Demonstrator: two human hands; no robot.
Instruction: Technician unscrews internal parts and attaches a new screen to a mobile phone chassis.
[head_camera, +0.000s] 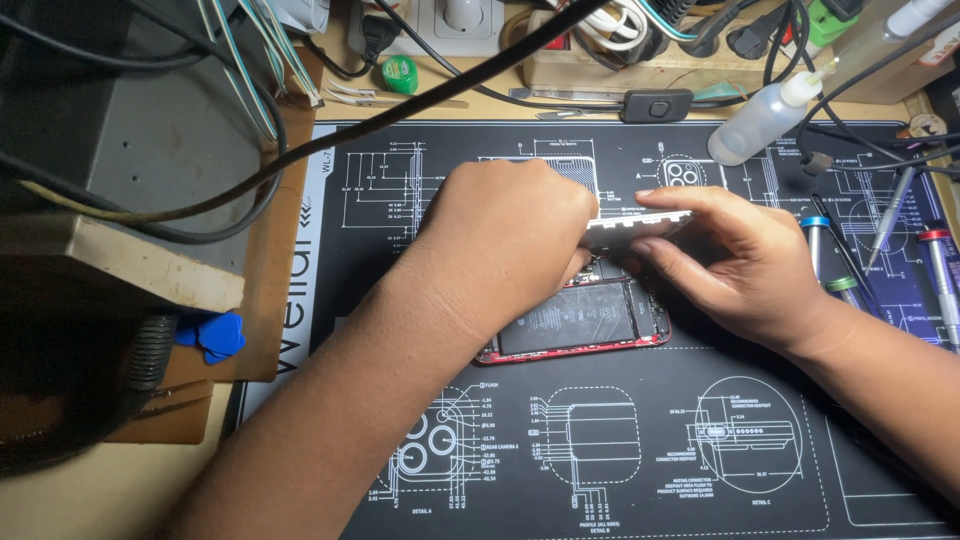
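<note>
Detached pale phone screen (640, 228) above red phone (585, 325)

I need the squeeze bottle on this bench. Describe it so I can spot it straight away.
Start at the black work mat with white line drawings, and go to its far right corner, beyond the right hand. The squeeze bottle lies tilted there, across the mat's top edge. It is translucent white plastic with a thin pointed nozzle, unlike the slim metal screwdrivers further right.

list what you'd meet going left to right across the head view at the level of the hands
blue triangular plastic picks → left hand → opened red-framed phone → right hand → metal screwdrivers with coloured bands
</note>
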